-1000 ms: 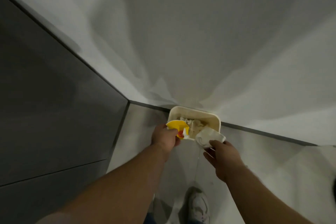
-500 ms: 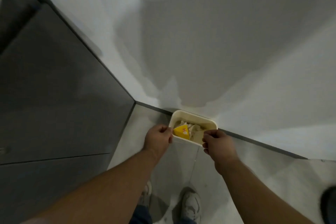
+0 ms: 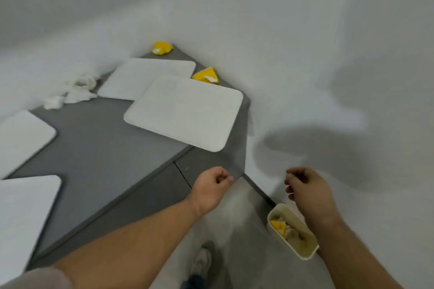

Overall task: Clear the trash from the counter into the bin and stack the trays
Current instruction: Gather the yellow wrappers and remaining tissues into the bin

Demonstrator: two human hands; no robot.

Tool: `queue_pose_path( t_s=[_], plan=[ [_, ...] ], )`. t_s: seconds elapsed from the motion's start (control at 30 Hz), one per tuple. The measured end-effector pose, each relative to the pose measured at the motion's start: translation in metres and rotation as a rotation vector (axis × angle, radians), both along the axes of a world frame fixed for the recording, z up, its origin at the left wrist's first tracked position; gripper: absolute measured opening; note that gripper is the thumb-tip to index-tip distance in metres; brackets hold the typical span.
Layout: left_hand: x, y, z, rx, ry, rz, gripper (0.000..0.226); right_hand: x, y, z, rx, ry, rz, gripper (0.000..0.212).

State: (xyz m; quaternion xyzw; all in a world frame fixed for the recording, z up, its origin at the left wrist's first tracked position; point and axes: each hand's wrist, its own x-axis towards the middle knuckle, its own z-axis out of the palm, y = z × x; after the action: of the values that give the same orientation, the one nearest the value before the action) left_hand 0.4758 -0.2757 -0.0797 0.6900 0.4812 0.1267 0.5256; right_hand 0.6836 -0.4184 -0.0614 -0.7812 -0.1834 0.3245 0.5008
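Viewpoint: a head-worn camera looks down on a person's two bare forearms, a grey worktop ahead on the left and a floor bin low on the right.
Left hand: in the air just before the worktop's corner, fingers loosely curled, holding nothing.
Right hand: above the bin, fingers curled. A pale shred shows near them, and I cannot tell whether they pinch it.
Bin: cream, open-topped, holding pale scraps and a yellow wrapper.
Trash to clear: a near yellow wrapper and a far yellow wrapper by the wall, and crumpled tissues further left.
Trays: four white ones lie flat and unstacked: the nearest tray, a second tray partly under it, and two left trays.
Key relation: all remaining trash lies up, ahead and left of both hands, beyond the nearest tray, whose long axis runs left to right. The left hand is nearer.
Likely next move: a reach over that tray to the near yellow wrapper.
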Motion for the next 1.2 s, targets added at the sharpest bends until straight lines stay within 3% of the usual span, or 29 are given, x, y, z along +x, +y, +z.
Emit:
queue_pose_path(
  t_s=[0.3,0.67,0.83,0.93,1.2],
  plan=[
    [-0.164,0.062,0.113,0.117,-0.156,0.449,0.021,-0.109,0.109,0.114,0.127,-0.149,0.406,0.011],
    [-0.332,0.152,0.089,0.195,-0.136,0.77,0.001,-0.236,0.231,0.12,0.058,-0.289,0.699,0.008],
    [-0.39,0.229,0.077,0.213,-0.047,0.725,0.016,-0.293,0.296,0.111,0.027,-0.271,0.696,0.012],
    [-0.42,0.287,0.076,0.291,0.139,0.618,0.023,-0.322,0.332,0.103,0.049,-0.296,0.682,0.011],
    [-0.451,0.436,0.089,0.502,0.553,0.238,0.073,-0.366,0.41,0.08,0.01,-0.291,0.694,0.013]
  ],
)
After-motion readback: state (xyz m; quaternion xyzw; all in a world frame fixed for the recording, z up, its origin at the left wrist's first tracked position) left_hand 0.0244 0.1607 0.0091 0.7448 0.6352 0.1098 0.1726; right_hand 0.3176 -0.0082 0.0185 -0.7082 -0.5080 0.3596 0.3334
